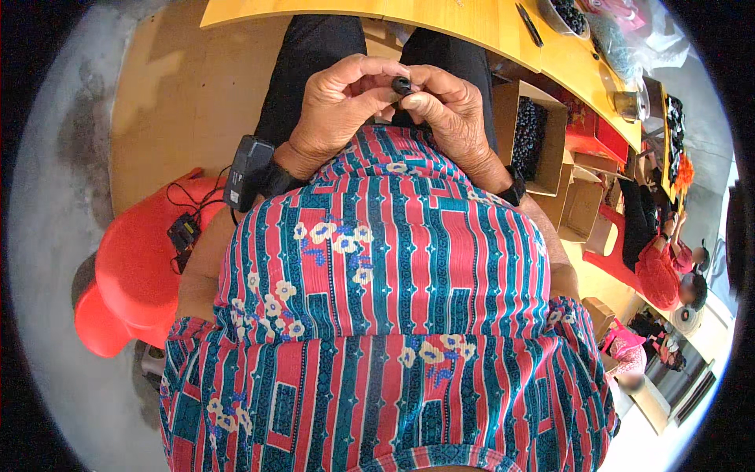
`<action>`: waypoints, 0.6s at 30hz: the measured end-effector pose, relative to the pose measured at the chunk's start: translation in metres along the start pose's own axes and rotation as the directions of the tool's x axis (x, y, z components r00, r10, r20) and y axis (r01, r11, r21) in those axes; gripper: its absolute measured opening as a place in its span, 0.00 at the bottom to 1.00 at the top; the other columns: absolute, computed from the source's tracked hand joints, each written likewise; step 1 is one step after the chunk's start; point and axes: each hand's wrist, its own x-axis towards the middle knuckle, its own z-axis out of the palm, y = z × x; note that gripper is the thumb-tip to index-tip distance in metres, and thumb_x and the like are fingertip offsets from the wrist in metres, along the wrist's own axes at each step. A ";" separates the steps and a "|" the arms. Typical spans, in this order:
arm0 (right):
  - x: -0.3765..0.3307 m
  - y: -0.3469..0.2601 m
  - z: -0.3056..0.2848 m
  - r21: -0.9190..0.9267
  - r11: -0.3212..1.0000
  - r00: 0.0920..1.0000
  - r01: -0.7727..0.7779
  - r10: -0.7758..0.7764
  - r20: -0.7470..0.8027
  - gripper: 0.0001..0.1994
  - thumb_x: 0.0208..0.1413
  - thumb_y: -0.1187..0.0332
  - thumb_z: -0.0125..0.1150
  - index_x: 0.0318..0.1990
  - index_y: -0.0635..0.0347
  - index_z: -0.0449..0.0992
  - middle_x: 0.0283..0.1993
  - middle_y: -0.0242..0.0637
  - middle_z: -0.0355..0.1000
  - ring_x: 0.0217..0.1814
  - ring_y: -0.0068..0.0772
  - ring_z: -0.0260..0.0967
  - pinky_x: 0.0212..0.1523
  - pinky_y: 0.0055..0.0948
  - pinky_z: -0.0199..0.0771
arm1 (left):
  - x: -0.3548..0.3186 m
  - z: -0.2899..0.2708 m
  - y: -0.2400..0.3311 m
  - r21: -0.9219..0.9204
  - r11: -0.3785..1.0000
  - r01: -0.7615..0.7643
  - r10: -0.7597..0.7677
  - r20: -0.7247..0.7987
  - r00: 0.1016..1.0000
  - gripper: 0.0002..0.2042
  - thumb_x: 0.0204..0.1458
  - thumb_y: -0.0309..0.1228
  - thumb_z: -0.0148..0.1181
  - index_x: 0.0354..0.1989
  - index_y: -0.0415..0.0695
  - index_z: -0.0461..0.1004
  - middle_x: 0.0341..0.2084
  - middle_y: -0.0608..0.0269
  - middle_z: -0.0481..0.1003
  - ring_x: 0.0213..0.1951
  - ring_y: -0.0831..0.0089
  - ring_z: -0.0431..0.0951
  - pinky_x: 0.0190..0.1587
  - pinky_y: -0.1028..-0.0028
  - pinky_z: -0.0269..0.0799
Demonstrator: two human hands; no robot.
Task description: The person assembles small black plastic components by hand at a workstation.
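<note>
Between my two hands, above my lap and just short of the table edge, is a small round black piece (402,85) with a hole or dark recess in its end; its exact kind is too small to make out. My left hand (344,98) pinches it from the left with thumb and forefinger. From the right, the thumb and forefinger of my right hand (448,106) close on the same piece. Both wrists wear black bands, and a black box-shaped device (248,173) is strapped at the left one.
A yellow table (472,20) spans the top, bearing a black pen (529,23), a bowl of black pieces (568,17) and a metal cup (629,105). Right of my legs stands a cardboard box (550,134) holding dark pieces. A red stool (145,267) is at left. Other people sit at far right.
</note>
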 end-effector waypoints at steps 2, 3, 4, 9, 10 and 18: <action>0.001 0.000 0.000 0.009 1.000 1.000 0.020 -0.020 0.009 0.13 0.53 0.68 0.60 0.43 0.67 0.73 0.28 0.26 0.66 0.29 0.15 0.61 0.31 0.17 0.64 | 0.001 0.000 0.000 0.016 0.999 -0.034 0.034 -0.004 0.999 0.13 0.47 0.18 0.59 0.43 0.42 0.73 0.33 0.68 0.72 0.33 0.83 0.71 0.32 0.84 0.69; 0.001 0.000 0.000 0.019 0.999 0.999 0.038 -0.038 0.016 0.12 0.53 0.69 0.59 0.43 0.67 0.73 0.27 0.26 0.66 0.28 0.15 0.60 0.30 0.16 0.64 | 0.003 0.001 0.001 0.083 0.992 -0.098 0.101 -0.026 0.995 0.12 0.47 0.18 0.59 0.41 0.43 0.75 0.31 0.68 0.72 0.30 0.83 0.72 0.29 0.84 0.70; 0.001 0.000 0.001 0.019 0.999 0.999 0.037 -0.038 0.017 0.12 0.53 0.69 0.59 0.43 0.67 0.73 0.27 0.26 0.66 0.28 0.15 0.60 0.30 0.16 0.64 | 0.004 0.001 0.002 0.151 0.975 -0.161 0.169 -0.043 0.985 0.10 0.47 0.18 0.60 0.39 0.43 0.76 0.30 0.68 0.72 0.26 0.83 0.73 0.26 0.84 0.71; 0.002 -0.002 0.003 0.130 0.991 0.999 -0.041 0.041 0.002 0.11 0.54 0.70 0.59 0.42 0.66 0.73 0.26 0.26 0.66 0.27 0.16 0.61 0.30 0.17 0.64 | 0.006 -0.001 0.003 0.290 0.919 -0.267 0.285 -0.023 0.958 0.09 0.45 0.18 0.61 0.36 0.42 0.77 0.30 0.68 0.71 0.28 0.82 0.74 0.26 0.84 0.73; 0.002 -0.001 0.003 0.129 0.991 0.999 -0.042 0.042 0.004 0.11 0.54 0.70 0.59 0.42 0.66 0.73 0.26 0.26 0.66 0.27 0.16 0.61 0.30 0.17 0.64 | 0.006 -0.002 0.003 0.321 0.906 -0.276 0.297 -0.015 0.955 0.09 0.45 0.18 0.62 0.36 0.42 0.77 0.29 0.68 0.71 0.28 0.82 0.74 0.27 0.84 0.73; 0.009 0.005 -0.003 0.261 0.964 0.999 -0.048 0.052 -0.010 0.06 0.53 0.72 0.59 0.35 0.63 0.71 0.25 0.31 0.69 0.25 0.19 0.66 0.27 0.20 0.69 | 0.001 0.004 0.013 0.240 0.968 -0.074 0.094 -0.073 0.993 0.08 0.46 0.19 0.60 0.36 0.39 0.75 0.30 0.67 0.72 0.32 0.81 0.74 0.32 0.83 0.72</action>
